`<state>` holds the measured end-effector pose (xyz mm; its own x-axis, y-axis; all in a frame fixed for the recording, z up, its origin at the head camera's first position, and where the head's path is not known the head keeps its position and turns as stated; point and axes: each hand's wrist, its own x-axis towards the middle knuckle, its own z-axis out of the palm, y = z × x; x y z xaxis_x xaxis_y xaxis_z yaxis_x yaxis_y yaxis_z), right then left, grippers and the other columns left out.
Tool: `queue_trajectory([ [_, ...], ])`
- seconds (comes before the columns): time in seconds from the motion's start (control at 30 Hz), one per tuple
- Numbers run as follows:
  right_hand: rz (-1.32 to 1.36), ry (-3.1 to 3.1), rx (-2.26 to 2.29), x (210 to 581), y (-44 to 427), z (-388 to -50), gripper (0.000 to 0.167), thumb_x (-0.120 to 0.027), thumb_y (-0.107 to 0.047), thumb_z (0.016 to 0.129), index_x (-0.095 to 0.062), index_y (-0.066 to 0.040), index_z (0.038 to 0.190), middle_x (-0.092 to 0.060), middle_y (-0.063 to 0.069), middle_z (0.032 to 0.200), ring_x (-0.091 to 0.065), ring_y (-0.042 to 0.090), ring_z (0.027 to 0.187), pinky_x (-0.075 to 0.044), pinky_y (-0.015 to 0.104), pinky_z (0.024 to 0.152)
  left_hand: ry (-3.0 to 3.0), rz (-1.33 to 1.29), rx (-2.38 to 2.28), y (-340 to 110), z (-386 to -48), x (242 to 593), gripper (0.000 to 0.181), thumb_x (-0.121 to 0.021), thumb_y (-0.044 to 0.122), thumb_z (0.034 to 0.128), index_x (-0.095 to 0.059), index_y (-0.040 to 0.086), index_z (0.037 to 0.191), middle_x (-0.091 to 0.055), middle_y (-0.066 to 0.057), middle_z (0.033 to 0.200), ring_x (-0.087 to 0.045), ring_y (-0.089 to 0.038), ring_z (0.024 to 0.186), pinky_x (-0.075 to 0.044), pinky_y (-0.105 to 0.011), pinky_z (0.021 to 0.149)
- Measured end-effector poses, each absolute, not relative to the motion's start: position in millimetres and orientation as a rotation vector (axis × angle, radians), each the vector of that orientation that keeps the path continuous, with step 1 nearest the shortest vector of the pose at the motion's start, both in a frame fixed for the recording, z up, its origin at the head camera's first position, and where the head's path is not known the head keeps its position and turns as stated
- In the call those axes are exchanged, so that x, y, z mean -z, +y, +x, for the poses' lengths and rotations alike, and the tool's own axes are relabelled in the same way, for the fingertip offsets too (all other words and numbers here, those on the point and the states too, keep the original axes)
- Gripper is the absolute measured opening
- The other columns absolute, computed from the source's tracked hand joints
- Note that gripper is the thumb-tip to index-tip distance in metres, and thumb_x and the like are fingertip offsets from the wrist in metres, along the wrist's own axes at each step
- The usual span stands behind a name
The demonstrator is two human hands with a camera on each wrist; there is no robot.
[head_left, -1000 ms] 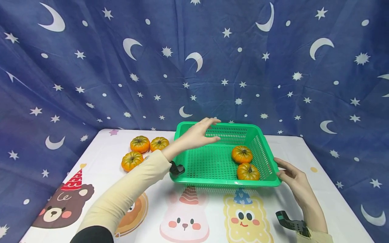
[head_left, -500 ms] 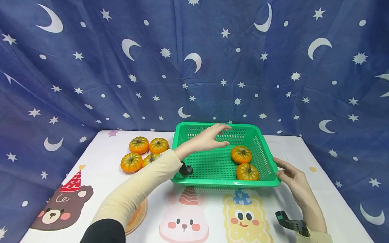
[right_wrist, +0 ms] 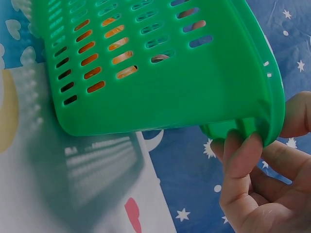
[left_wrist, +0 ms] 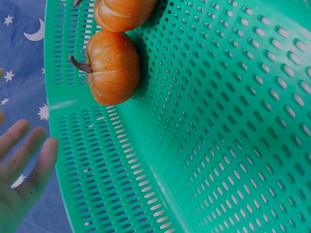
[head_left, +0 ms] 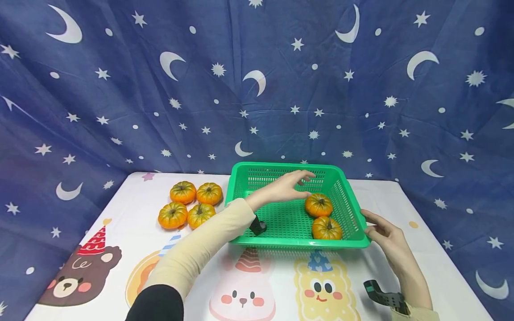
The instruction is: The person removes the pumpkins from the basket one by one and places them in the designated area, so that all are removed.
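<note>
Pinching the green basket by the rim with the right hand, with two pumpkins inside, just left of that hold. Hovering over the basket with the left hand, unclenched, with thumb and fingers parted, near the rear pumpkin. With four more pumpkins well left of both hands, on the white tablecloth.

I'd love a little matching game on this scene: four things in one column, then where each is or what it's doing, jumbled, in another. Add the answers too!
Things:
1. Left-hand grip
2. Two pumpkins
3. Four pumpkins
4. Right-hand grip

Places and states:
A. Holding the green basket by its rim
B. On the white table, left of the basket
C. Holding nothing
D. Inside the basket

Pairs: 1-C, 2-D, 3-B, 4-A
</note>
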<state>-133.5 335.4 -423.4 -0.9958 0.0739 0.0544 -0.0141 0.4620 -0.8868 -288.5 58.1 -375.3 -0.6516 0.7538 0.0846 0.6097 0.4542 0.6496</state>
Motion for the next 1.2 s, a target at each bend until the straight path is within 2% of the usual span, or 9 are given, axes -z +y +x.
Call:
queue_trajectory([
  [0.33,-0.043,-2.613,-1.577,422.2,331.7,-134.4,0.050,-0.052,-0.012,0.096,-0.040,0.000,0.144,-0.054,-0.021,0.110,-0.060,-0.002,0.087,-0.047,0.014,0.076,2.474,1.085,-1.036,68.0,-302.5,391.8,0.057,-0.061,0.028,0.0932,-0.039,0.018,0.145,-0.049,-0.011,0.142,-0.054,-0.028,0.125,-0.047,-0.036,0.100],
  [0.7,-0.028,-2.604,-1.578,421.3,332.1,-135.1,0.050,-0.053,-0.013,0.097,-0.040,0.000,0.144,-0.055,-0.022,0.110,-0.060,-0.002,0.087,-0.047,0.013,0.076,2.436,0.966,-1.099,83.0,-312.8,409.5,0.059,-0.061,0.027,0.0937,-0.038,0.012,0.146,-0.050,-0.015,0.140,-0.055,-0.031,0.123,-0.050,-0.036,0.093],
  [0.9,-0.048,-2.610,-1.576,422.0,334.2,-135.7,0.051,-0.053,-0.012,0.097,-0.039,-0.001,0.145,-0.053,-0.024,0.110,-0.060,-0.002,0.086,-0.047,0.014,0.075,2.435,0.909,-1.096,94.9,-314.6,417.6,0.059,-0.062,0.027,0.0926,-0.039,0.013,0.145,-0.052,-0.014,0.139,-0.056,-0.029,0.122,-0.050,-0.034,0.093],
  [1.03,-0.061,-2.616,-1.573,423.0,335.6,-135.1,0.051,-0.052,-0.011,0.096,-0.039,0.000,0.144,-0.052,-0.023,0.111,-0.059,-0.002,0.086,-0.047,0.014,0.075,2.417,0.924,-1.067,101.0,-314.1,423.9,0.062,-0.063,0.029,0.0922,-0.038,0.012,0.146,-0.051,-0.014,0.140,-0.055,-0.028,0.122,-0.049,-0.037,0.095],
  [1.2,-0.057,-2.621,-1.575,423.7,336.5,-134.9,0.051,-0.053,-0.011,0.096,-0.039,0.000,0.144,-0.053,-0.023,0.110,-0.059,-0.001,0.086,-0.046,0.013,0.076,2.383,0.975,-0.997,106.0,-313.3,432.2,0.066,-0.063,0.032,0.0911,-0.035,0.012,0.148,-0.047,-0.015,0.144,-0.051,-0.027,0.127,-0.046,-0.037,0.100],
])
